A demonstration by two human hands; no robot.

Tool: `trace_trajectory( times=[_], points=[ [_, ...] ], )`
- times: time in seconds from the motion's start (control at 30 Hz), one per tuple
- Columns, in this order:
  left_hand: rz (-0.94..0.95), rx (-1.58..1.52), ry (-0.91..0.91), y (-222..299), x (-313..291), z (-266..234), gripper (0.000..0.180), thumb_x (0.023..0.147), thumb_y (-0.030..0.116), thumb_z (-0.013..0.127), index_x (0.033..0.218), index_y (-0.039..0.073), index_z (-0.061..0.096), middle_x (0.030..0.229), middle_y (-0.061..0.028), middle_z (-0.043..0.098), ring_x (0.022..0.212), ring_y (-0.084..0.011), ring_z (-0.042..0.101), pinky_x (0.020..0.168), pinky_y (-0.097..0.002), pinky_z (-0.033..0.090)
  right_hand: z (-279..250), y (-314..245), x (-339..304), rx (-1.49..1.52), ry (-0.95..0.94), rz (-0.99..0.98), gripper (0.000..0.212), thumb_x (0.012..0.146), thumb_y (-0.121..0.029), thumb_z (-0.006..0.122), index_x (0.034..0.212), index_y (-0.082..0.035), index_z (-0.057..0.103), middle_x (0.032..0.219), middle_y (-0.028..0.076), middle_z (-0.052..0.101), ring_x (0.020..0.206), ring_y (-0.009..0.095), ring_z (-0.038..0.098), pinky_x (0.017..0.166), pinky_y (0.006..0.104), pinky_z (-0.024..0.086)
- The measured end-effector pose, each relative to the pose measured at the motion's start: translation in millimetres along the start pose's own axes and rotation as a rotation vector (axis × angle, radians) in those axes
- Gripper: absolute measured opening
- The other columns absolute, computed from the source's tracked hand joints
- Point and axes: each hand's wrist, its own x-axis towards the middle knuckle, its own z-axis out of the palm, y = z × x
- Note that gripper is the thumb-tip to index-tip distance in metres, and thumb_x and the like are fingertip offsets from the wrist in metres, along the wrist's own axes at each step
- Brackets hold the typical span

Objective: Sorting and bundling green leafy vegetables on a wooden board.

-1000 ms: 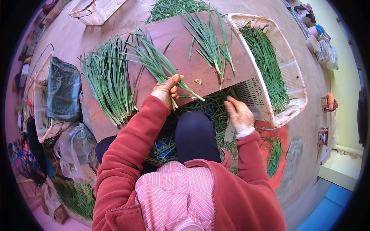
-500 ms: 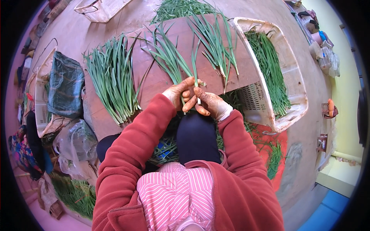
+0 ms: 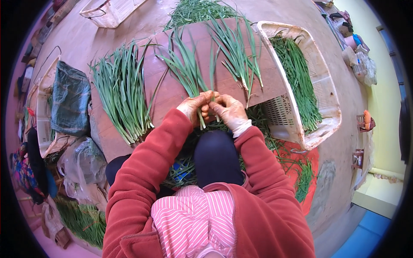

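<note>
My left hand is closed around a small bunch of garlic chives, whose leaves point away over the board and whose pale cut ends stick out below my fingers. Touching it, my right hand pinches a single chive stalk, slightly blurred, beside the bunch. Where the fingers meet, some of them are hidden. On the brown board, a large pile of chives lies at left. A smaller bunch rests to the right of the stalk.
At right a white plastic crate filled with chives stands against the board. Loose greens lie beyond it on the floor. At left are another crate with a dark green sack and a clear plastic bag. A red mat lies at lower right.
My right hand has shifted left and up against my left hand, bringing its stalk closer to the bunch. The right-hand fingers have curled in. My left hand has moved only slightly.
</note>
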Motion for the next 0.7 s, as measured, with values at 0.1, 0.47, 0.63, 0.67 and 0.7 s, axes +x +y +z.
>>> trace_trajectory(
  times=[0.1,0.47,0.63,0.67,0.7],
  points=[
    [0.044,0.070,0.098,-4.2,2.8,6.7,0.028,0.084,0.026,0.062,0.101,0.003,0.059,0.081,-0.0055,0.062,0.071,-0.0183,0.058,0.067,-0.0349,0.050,3.5,-17.6,-13.5,-0.506,0.047,-0.376,0.017,0.077,-0.023,0.066,0.088,-0.010,0.064,0.082,0.012,0.063,0.079,0.031,0.060,0.072,0.0365,0.048],
    [0.251,0.199,0.386,22.2,-2.1,29.4,0.021,0.080,0.021,0.068,0.093,0.006,0.061,0.062,0.0048,0.043,0.051,-0.0078,0.038,0.049,-0.0237,0.035,-67.3,-13.6,31.6,-1.169,0.408,-0.243,0.031,0.078,-0.032,0.066,0.094,-0.006,0.063,0.077,0.010,0.061,0.071,0.026,0.060,0.068,0.0366,0.047],
    [0.238,0.059,0.300,10.7,-2.7,25.0,0.030,0.081,0.021,0.067,0.106,0.008,0.057,0.067,0.0040,0.048,0.053,-0.0086,0.040,0.056,-0.0241,0.041,-55.6,-46.8,-22.4,0.345,0.132,0.072,0.024,0.088,-0.022,0.059,0.100,-0.002,0.063,0.072,-0.003,0.060,0.057,0.001,0.048,0.050,0.0142,0.036],
    [0.252,0.026,0.281,6.8,-1.9,28.0,0.032,0.082,0.022,0.066,0.109,0.009,0.056,0.069,0.0036,0.051,0.053,-0.0091,0.041,0.058,-0.0245,0.043,-49.7,-46.6,-31.1,0.404,0.074,0.059,0.025,0.089,-0.023,0.058,0.100,-0.001,0.062,0.072,-0.003,0.060,0.057,0.001,0.048,0.050,0.0139,0.035],
    [0.189,-0.061,0.165,3.4,-1.8,27.8,0.038,0.082,0.022,0.066,0.115,0.010,0.054,0.072,0.0024,0.054,0.055,-0.0103,0.045,0.060,-0.0271,0.045,-44.2,-44.1,-36.8,0.406,0.047,0.087,0.025,0.088,-0.023,0.059,0.101,-0.001,0.062,0.071,-0.003,0.060,0.057,0.001,0.048,0.050,0.0137,0.035]
  ],
)
